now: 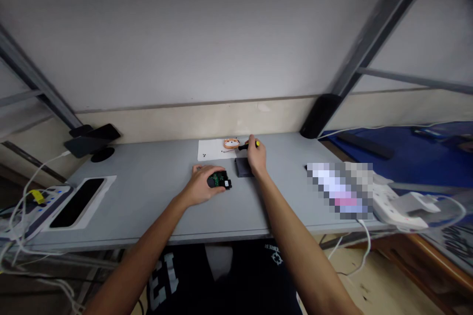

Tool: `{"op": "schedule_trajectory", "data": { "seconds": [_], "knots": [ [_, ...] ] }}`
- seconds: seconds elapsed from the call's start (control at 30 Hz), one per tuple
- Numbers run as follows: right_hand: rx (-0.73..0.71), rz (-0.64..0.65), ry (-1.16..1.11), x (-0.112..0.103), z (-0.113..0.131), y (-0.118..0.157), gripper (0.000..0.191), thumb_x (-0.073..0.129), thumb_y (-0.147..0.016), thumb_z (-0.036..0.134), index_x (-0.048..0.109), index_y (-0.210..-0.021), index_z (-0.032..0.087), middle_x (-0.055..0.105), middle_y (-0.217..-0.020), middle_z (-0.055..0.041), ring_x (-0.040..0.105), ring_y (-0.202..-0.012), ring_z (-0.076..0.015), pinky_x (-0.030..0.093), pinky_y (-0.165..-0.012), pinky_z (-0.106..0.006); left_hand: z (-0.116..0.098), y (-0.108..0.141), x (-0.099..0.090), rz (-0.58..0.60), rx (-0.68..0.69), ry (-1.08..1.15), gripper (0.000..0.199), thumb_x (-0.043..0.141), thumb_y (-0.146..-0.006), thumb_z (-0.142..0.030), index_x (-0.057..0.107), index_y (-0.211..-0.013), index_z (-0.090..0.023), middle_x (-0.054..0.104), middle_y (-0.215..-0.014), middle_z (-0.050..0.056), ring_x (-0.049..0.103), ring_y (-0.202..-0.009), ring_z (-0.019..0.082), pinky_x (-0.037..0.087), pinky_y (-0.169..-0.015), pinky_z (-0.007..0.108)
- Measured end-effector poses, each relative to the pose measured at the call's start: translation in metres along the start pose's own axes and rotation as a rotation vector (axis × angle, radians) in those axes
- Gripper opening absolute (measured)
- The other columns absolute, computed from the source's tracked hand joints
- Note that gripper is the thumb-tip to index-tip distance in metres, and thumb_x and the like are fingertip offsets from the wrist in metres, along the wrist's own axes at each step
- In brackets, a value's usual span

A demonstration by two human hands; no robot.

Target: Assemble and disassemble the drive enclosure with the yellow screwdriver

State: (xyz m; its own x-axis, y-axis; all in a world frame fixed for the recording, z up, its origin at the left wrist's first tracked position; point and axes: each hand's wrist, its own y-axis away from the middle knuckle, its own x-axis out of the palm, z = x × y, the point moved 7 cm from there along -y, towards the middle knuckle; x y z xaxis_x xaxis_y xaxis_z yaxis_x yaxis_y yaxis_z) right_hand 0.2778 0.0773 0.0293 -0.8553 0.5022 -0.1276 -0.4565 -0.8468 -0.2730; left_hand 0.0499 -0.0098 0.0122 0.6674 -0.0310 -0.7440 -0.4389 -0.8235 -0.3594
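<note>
My left hand (204,184) is closed around a small black device with a green circuit board (220,178) exposed on top, low over the table. In my right hand (256,157) is a screwdriver (243,147) with a black and yellow handle, its thin shaft pointing left over a white sheet of paper (209,147). Below that hand lies a dark grey rectangular case part (243,168), partly hidden by the fingers. On the paper sit an orange and white cartoon-faced item (231,143) and several tiny dark screws (204,155).
A black phone (78,203) lies on white paper at the left, beside a power strip (48,209) with cables. Behind it stands a dark device on a stand (94,140). To the right are a black cylinder (320,115), a blurred-out screen (338,189) and a white power strip (397,206).
</note>
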Motion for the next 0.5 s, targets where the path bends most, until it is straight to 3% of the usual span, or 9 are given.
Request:
{"op": "schedule_trajectory", "data": {
  "seconds": [0.5],
  "knots": [
    [-0.018, 0.031, 0.013, 0.0042, -0.0037, -0.0014, 0.053, 0.044, -0.094, 0.066, 0.066, -0.076, 0.021, 0.07, -0.076, -0.0045, 0.059, -0.073, -0.0205, 0.04, -0.071, -0.031, -0.0034, 0.0008, -0.0005, 0.023, 0.029, -0.009, 0.049, 0.084, -0.082, -0.035, 0.063, -0.126, -0.031, 0.071, -0.13, 0.004, 0.064, -0.122, 0.028, 0.03, -0.112, 0.049]
  ]
}}
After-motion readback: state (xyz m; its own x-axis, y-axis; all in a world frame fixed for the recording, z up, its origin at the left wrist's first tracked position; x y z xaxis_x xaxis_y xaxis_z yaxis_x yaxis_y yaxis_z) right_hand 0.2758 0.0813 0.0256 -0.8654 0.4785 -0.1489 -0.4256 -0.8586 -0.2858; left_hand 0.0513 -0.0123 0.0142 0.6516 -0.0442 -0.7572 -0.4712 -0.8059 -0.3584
